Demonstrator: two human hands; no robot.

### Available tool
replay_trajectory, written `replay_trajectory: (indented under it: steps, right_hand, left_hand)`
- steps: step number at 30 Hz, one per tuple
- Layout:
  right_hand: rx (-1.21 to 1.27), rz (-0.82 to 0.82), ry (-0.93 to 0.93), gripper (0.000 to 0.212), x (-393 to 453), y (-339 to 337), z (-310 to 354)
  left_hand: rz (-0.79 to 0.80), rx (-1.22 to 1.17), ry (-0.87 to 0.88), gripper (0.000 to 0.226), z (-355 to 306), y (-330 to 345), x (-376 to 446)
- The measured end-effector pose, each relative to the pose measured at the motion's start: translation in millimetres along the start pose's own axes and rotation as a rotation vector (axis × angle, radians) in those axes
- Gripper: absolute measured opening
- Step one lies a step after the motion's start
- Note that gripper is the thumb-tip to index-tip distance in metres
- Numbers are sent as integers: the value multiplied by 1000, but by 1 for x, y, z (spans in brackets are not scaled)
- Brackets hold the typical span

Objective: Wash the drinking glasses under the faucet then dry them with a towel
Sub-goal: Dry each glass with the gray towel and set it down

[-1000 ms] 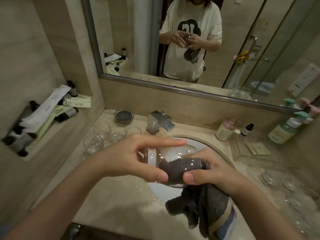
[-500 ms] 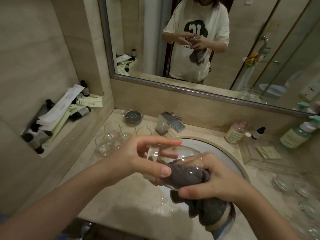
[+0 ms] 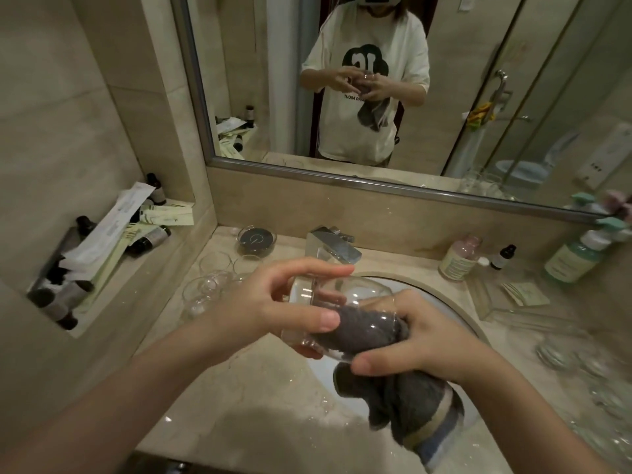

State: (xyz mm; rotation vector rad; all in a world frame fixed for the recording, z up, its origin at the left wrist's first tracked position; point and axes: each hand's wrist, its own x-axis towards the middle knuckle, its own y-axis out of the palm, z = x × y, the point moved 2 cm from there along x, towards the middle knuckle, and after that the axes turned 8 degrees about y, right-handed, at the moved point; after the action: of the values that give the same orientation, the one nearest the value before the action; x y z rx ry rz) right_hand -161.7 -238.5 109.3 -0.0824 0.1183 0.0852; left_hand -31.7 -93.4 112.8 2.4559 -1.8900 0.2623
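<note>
From the head camera, the left hand (image 3: 273,302) has its grip curled round a clear drinking glass (image 3: 337,295) held on its side above the sink (image 3: 441,302). The right hand (image 3: 420,340) has its grip clamped on a grey towel (image 3: 393,398), one end stuffed inside the glass, the rest hanging down. More glasses (image 3: 208,285) stand on the bench (image 3: 246,405) left of the faucet (image 3: 335,246).

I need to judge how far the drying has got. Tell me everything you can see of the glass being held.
The glass is clear, rounded and stemless, tipped on its side above the sink basin. The left hand grips its base end; the right hand pushes a grey towel into its mouth, the wad showing through the wall, the rest hanging below.
</note>
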Motion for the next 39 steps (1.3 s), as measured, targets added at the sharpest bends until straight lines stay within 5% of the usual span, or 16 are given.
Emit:
replay_trajectory:
  steps: [5,8,11,14,18,25,27,32,36,39]
  right_hand:
    - [219,-69,42,25,0,-6,-22]
    - [167,-70,26,46,-4,-5,-21]
    - [46,-55,-30,13,-9,-3,-9]
    - [12,-103,-1,12,-12,-5,-7]
    - [197,-100,31,25,-14,-8,-18]
    - [-9,-129,-23,11,-23,-2,1]
    - [-43,-141,-21,13,-25,-3,6]
    - [73,-161,10,30,-25,-6,2]
    - [-77,-192,-11,51,-26,-4,5]
    - [-180,-166,-28,21,-30,-3,14]
  left_hand:
    - [97,714,433,60,-4,4,8]
    - [67,397,262,57,-6,4,12]
    - [66,3,0,53,-2,7,16]
    - [58,85,17,54,-2,9,17]
    - [119,637,393,62,-9,12,13]
    - [39,-57,51,52,3,17,16]
    - [42,-59,59,56,1,19,14]
    - [114,615,424,62,-15,15,11]
    - [71,169,191,57,-17,15,13]
    - [39,43,77,58,-11,20,11]
